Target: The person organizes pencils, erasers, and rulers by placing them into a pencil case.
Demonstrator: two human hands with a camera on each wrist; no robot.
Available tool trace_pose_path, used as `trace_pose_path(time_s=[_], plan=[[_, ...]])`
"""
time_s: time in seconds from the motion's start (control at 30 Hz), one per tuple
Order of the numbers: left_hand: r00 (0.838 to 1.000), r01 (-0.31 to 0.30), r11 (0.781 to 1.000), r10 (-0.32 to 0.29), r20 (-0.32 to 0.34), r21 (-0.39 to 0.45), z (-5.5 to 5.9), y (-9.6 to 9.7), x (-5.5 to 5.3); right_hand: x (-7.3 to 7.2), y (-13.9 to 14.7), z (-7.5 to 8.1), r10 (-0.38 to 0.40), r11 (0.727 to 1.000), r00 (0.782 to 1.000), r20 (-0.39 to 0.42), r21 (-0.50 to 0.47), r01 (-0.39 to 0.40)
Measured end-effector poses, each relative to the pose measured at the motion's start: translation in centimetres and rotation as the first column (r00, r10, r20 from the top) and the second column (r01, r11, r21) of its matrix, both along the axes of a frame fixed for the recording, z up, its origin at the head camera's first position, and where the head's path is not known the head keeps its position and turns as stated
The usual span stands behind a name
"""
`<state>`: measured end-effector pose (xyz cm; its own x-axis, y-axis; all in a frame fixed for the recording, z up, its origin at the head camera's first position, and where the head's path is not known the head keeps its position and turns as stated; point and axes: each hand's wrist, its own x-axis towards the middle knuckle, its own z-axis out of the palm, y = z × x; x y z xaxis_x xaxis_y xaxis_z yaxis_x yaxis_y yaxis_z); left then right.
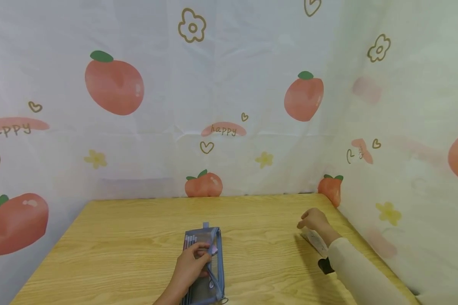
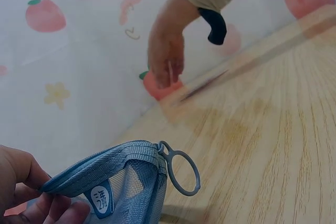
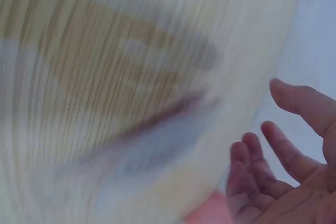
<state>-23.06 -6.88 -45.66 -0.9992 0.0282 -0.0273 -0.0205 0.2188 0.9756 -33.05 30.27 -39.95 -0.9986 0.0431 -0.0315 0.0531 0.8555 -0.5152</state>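
Observation:
My left hand (image 1: 191, 264) pinches the edge of a blue mesh pencil case (image 1: 220, 271) lying on the table. Several pens (image 1: 189, 239) with pale ends show along its left side. In the left wrist view, a ring (image 2: 184, 173) hangs from the corner of the case, and a blue label (image 2: 100, 200) shows near the pinching fingers. Over at the right, my right hand (image 1: 314, 220) is above the table, its fingers loosely bent with nothing between them in the right wrist view. Beneath it lies a flat, pale item (image 1: 316, 241), blurred in the right wrist view; its kind is unclear.
The wood-grain table (image 1: 137, 245) carries the case and the pale item. White curtains (image 1: 229, 84) printed with peaches and flowers stand behind and along the right edge. A black piece (image 1: 325, 266) sits at the right wrist.

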Motion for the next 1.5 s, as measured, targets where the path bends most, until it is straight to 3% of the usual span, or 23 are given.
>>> trace_pose_path(time_s=[0.1,0.3,0.47,0.6,0.8,1.0,1.1,1.27,1.5], plan=[[1.0,-0.008,1.0,0.008,-0.002,-0.006,-0.1,-0.1,-0.1,0.2,2.6,0.0,-0.066,0.998,0.992,0.107,0.022,0.064],[1.0,-0.011,1.0,0.011,0.007,-0.01,-0.3,-0.1,-0.2,1.5,5.0,-0.4,-0.137,0.982,0.943,0.305,-0.081,0.169],[1.0,0.001,1.0,-0.001,-0.001,-0.013,-0.3,-0.1,-0.1,1.8,5.6,-0.8,-0.15,0.981,0.926,0.346,-0.067,0.183],[1.0,0.002,1.0,-0.002,-0.007,-0.002,-0.3,-0.1,0.0,2.0,5.5,-1.0,-0.127,0.986,0.925,0.358,-0.052,0.156],[1.0,-0.001,1.0,0.001,-0.012,-0.002,-0.3,-0.1,0.0,2.0,5.7,-1.9,-0.117,0.987,0.937,0.328,-0.067,0.147],[1.0,0.001,1.0,-0.001,-0.009,0.012,-0.2,-0.2,-0.1,1.0,6.1,-3.3,-0.132,0.989,0.957,0.258,-0.027,0.144],[1.0,0.005,1.0,-0.005,-0.007,0.021,-0.2,-0.2,-0.1,0.8,6.2,-3.8,-0.145,0.987,0.957,0.253,-0.037,0.159],[1.0,-0.005,1.0,0.005,-0.01,0.009,-0.2,-0.1,0.0,1.2,5.9,-3.8,-0.107,0.989,0.973,0.204,-0.075,0.125],[1.0,0.006,1.0,-0.006,-0.019,0.006,-0.2,-0.2,0.0,2.1,5.1,-3.2,-0.043,0.995,0.997,0.071,-0.084,0.049]])
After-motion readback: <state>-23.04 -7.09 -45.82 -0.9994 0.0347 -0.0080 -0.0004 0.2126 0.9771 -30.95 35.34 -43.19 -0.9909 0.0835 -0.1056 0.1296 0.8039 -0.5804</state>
